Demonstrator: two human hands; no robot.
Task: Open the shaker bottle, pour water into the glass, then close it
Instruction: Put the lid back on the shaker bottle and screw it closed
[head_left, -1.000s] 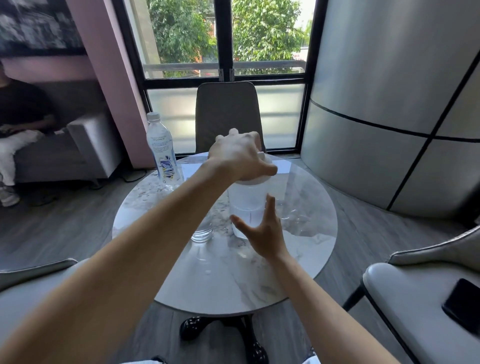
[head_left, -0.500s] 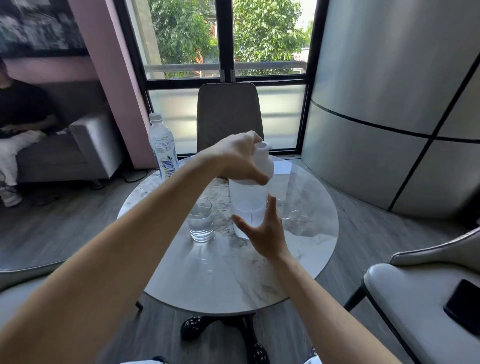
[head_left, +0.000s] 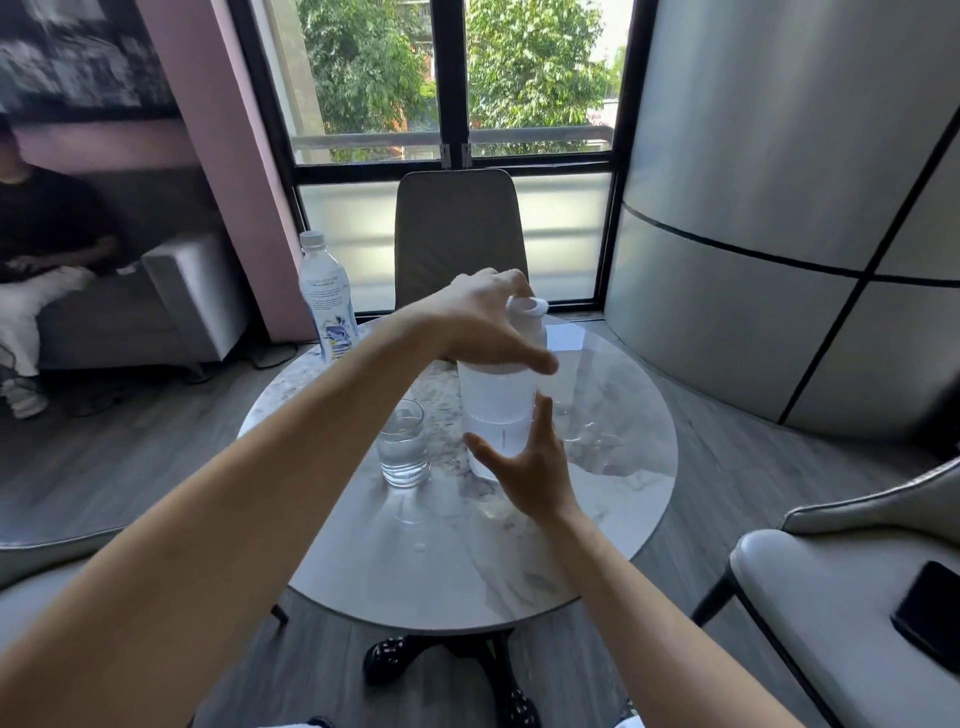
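Left hand is clamped over the lid of the shaker bottle, fingers draped over the top, thumb on the near side of the rim. Right hand is splayed open against the lower body, bracing it, fingers not closed round it.

Change over the last second: the left hand has rotated on the lid. Earlier the palm sat flat on top and hid it; now the wrist has rolled toward the left and the lid's spout end shows past the fingertips. Right hand has barely moved, and the bottle stands on the same spot on the surface.

Read: this is a twist on the lid, and since the glass just left of the right hand already has water in it, I'd judge it the closing turn, not the opening. Pour looks done. Can't tell from here whether the thread is seated or how tight it is.

The water bottle stands beyond the left forearm, untouched and capped.

Risk: open-palm brace only; the bottle may spin under torque.
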